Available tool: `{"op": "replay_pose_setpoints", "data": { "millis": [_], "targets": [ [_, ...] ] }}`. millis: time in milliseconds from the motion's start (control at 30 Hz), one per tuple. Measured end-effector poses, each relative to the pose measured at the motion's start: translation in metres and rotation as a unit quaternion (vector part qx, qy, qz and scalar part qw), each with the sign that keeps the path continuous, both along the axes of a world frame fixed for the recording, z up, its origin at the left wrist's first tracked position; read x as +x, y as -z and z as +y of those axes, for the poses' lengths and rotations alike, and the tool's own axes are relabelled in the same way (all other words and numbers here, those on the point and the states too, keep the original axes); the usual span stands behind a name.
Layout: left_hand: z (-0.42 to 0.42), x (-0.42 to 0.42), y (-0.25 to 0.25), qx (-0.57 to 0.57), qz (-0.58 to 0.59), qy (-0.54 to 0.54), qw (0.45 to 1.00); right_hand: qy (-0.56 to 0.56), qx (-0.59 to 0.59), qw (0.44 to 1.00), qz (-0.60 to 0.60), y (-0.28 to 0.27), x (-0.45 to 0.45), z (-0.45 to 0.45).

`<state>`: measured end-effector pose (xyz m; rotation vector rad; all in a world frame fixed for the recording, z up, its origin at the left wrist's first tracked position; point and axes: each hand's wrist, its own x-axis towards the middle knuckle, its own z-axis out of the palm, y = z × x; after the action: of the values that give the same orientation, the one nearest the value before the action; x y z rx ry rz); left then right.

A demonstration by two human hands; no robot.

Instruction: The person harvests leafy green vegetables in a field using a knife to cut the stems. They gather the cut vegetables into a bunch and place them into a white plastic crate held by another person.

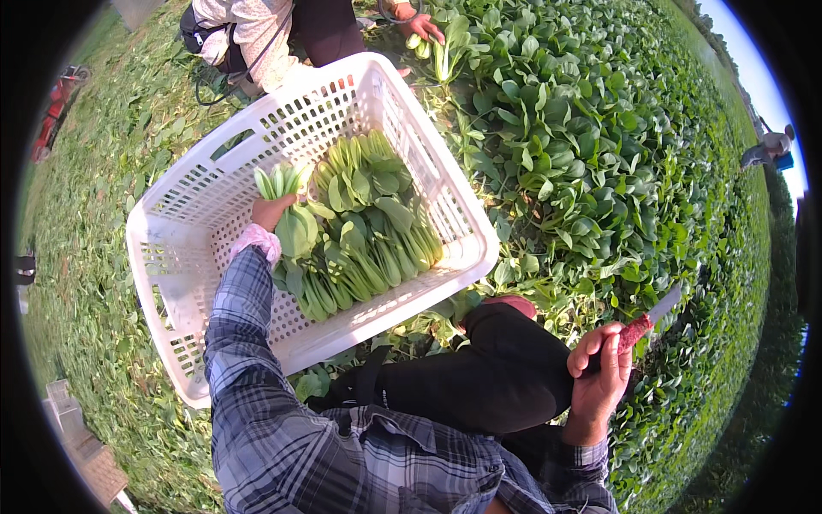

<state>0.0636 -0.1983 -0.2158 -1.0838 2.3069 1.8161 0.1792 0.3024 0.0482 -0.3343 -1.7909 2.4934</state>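
My left hand [275, 211] is inside a white perforated plastic crate [172, 231], closed around the stalks of a bunch of leafy greens [297, 232]. Beside it, rows of cut greens with pale green stalks [385, 260] lie packed on the crate's right side. The bunch's stalk ends point towards the crate's far side. At the right, my right hand [600, 366] holds a knife [661, 307] by its handle, which has a red wrapping near the blade. The blade points up and right, away from the crate.
Leafy green plants [578, 148] grow densely along the right. Beyond the crate, another person's hand [420, 24] touches greens at the bed's edge. Loose leaves [96, 257] cover the ground at left. Stacked crates [80, 430] stand at lower left. A distant person [770, 146] is at far right.
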Motion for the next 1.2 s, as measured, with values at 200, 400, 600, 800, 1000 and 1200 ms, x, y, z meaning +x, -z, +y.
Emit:
{"op": "replay_pose_setpoints", "data": {
  "millis": [200, 400, 600, 800, 1000, 1200],
  "targets": [
    [0.01, -0.077, 0.109, -0.184, -0.339, -0.012, 0.922, -0.004, 0.021, 1.0, -0.011, 0.001, -0.008, -0.012],
    [0.058, -0.116, 0.127, -0.169, -0.364, -0.027, 0.916, -0.003, 0.038, 0.998, -0.042, -0.006, -0.015, -0.012],
    [-0.081, -0.097, 0.088, -0.206, -0.202, 0.125, 0.949, -0.081, -0.076, 0.993, -0.047, 0.0, -0.022, -0.014],
    [0.13, -0.048, -0.11, 0.048, 0.2, 0.301, 0.931, -0.091, -0.043, 0.994, -0.039, 0.003, 0.0, 0.018],
    [0.274, 0.11, -0.216, 0.062, 0.153, 0.556, 0.815, -0.138, 0.032, 0.99, -0.02, 0.005, 0.02, 0.06],
    [0.283, 0.113, -0.085, -0.133, -0.163, 0.692, 0.69, -0.066, 0.02, 0.996, -0.051, 0.002, 0.054, 0.141]
  ]
}}
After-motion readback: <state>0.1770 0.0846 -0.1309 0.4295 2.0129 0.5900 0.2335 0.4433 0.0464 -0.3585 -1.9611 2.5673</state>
